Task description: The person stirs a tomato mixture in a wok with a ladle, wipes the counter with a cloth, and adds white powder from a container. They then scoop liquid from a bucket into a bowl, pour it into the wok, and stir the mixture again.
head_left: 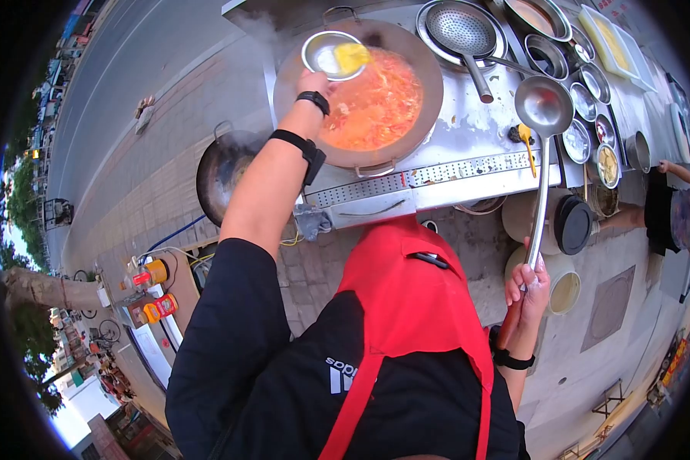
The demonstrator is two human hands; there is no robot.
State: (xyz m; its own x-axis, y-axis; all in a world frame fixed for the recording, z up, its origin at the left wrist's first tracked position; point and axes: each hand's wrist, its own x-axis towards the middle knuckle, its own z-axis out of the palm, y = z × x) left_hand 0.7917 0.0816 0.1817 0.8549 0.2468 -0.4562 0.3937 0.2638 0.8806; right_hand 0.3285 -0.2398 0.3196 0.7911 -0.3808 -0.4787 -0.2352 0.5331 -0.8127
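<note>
My left hand (315, 83) grips the rim of a small metal bowl (314, 47), tilted over the large wok (431, 77). Yellow, runny-looking contents (353, 57) lie at the bowl's right side. Orange-red soup (379, 107) with shredded pieces fills much of the wok, and steam rises near it. Out to the right, my right hand (530, 290) is wrapped round the handle of a long metal ladle (543, 184). The ladle's cup is raised over the right part of the steel counter, apart from the wok, and no food shows in it.
A second dark wok (221, 180) stands left of the steel counter (468, 123). On the counter's right lie a strainer (460, 29), a yellow-handled utensil (527, 138) and several metal bowls (577, 142). Lidded buckets (573, 224) stand below. Another person (671, 207) is at far right.
</note>
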